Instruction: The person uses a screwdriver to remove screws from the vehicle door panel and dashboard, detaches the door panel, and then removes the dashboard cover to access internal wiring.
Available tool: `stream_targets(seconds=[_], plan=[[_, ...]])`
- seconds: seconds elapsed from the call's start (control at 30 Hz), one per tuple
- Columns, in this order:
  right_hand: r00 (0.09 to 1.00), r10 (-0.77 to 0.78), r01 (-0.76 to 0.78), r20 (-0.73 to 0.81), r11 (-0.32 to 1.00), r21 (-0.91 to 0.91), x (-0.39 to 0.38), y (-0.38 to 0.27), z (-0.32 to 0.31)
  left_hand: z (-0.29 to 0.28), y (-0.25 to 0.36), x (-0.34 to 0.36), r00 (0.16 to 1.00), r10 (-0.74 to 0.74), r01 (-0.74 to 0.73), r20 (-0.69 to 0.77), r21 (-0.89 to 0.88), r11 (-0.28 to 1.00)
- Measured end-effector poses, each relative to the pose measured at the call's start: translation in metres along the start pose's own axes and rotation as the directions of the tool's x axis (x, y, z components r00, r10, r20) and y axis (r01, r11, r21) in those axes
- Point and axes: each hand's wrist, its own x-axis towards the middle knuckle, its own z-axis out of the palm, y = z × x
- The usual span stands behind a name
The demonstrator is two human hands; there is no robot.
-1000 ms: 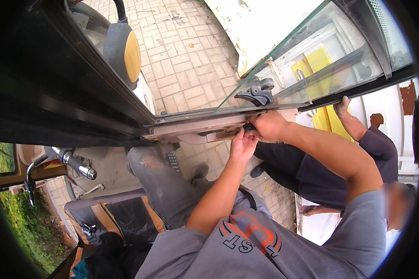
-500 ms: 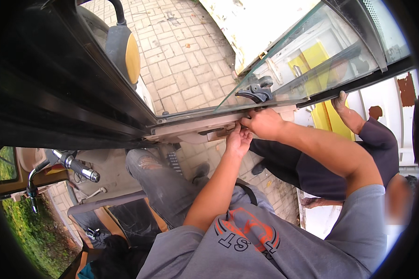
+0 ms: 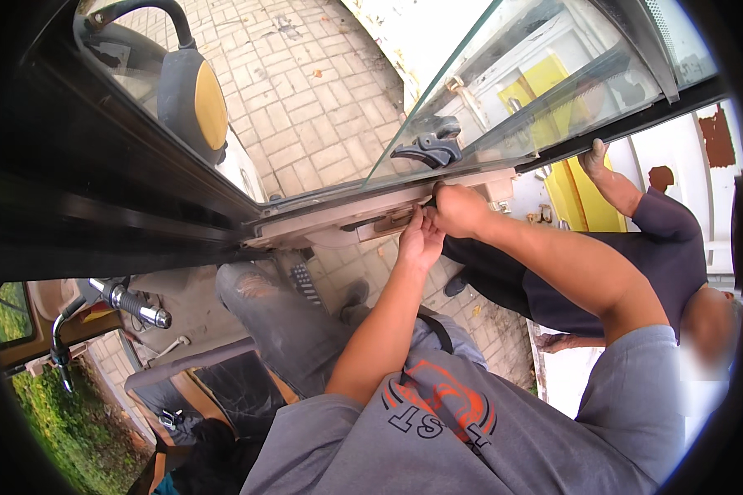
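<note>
Both my hands meet at the upper part of a beige door panel [image 3: 305, 238], just below the window glass [image 3: 487, 91]. My left hand [image 3: 422, 241] comes from below, palm turned up, its fingertips pinched together at the panel. Right beside it, my right hand [image 3: 461, 212] is closed in a fist, with a small dark bit showing by its fingers. What either hand grips is hidden. A black window latch [image 3: 429, 151] sits on the glass just above my right hand.
A co-worker in dark clothing [image 3: 586, 276] stands at the right, one hand [image 3: 600, 161] on the door frame. To the left are a mirror with a yellow back [image 3: 198, 99], handlebar grip [image 3: 136, 304] and dark seat [image 3: 231, 384]. Paving bricks [image 3: 305, 99] lie outside.
The view has shifted slightly, so the door and mirror sit a little lower and further left. My right fist has turned a little at the panel; my left hand stays beside it.
</note>
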Motion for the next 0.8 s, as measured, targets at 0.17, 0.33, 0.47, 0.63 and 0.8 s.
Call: stream_targets(seconds=[0.17, 0.33, 0.47, 0.63, 0.8], plan=[[0.817, -0.570, 0.555, 0.086, 0.737, -0.386, 0.008, 0.018, -0.013, -0.002, 0.006, -0.010, 1.000, -0.014, 0.014, 0.006, 0.010, 1.000], [0.824, -0.550, 0.553, 0.137, 0.728, -0.406, 0.013, 0.030, -0.007, -0.003, -0.006, -0.005, 0.999, 0.028, -0.025, 0.026, -0.107, 0.994], [0.982, -0.171, 0.178, 0.079, 0.980, -0.093, 0.021, 0.022, -0.006, 0.009, -0.001, 0.011, 0.988, -0.051, 0.041, -0.145, -0.071, 0.997], [0.980, -0.191, 0.195, 0.049, 0.974, -0.113, 0.014, 0.013, -0.001, 0.011, 0.006, 0.002, 0.982, -0.023, 0.016, -0.188, -0.040, 0.999], [0.751, -0.652, 0.607, 0.107, 0.616, -0.503, 0.009, 0.026, -0.008, 0.018, 0.003, -0.016, 0.994, -0.029, 0.017, -0.102, -0.122, 0.992]])
